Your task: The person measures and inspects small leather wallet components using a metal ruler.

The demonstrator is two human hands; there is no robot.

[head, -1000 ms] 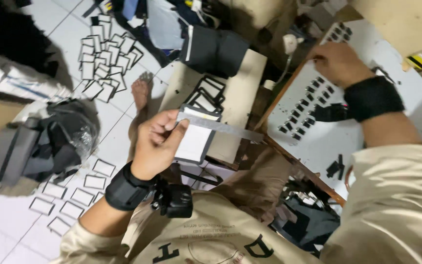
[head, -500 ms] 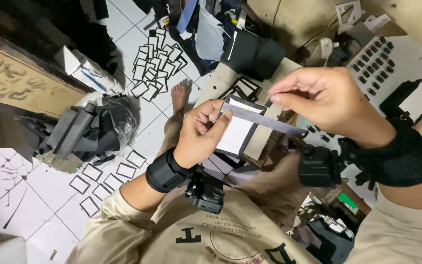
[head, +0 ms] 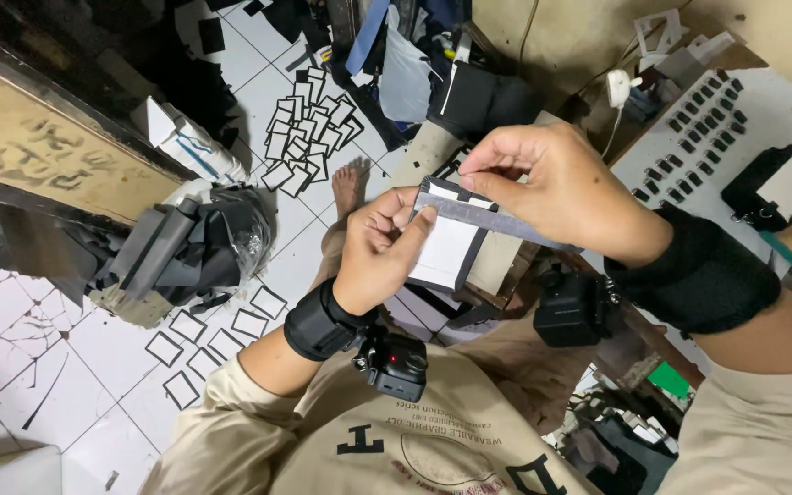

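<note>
At the centre of the frame we see the left hand (head: 379, 249) pinching the left edge of a small white card with a black border (head: 446, 252), thumb on the face and fingers curled behind, so the card is held up flat toward the camera where both hands can work on it. The right hand (head: 556, 188) comes in from the right and grips a grey strip (head: 497, 217) between thumb and fingertips, laying it across the upper part of the card; the strip runs on to the right under the palm, which looks like a way of keeping it straight along the card's top border. Both hands are closed on what they hold, neither one loose. Each wrist carries a black band, and a small black camera (head: 396, 362) hangs under the left one, another (head: 568, 310) under the right. Just behind the card, a wooden block (head: 497, 261) stands close, likely as a rest. Toward the upper right a white board (head: 735, 119) bears rows of small dark pieces, kept in order within reach. On the tiled floor (head: 57, 367) at lower left and upper centre lie many black-edged frames (head: 309, 137), spread out singly, perhaps to keep them apart. A heap of grey rolls in plastic (head: 185, 247) sits at the left.
</note>
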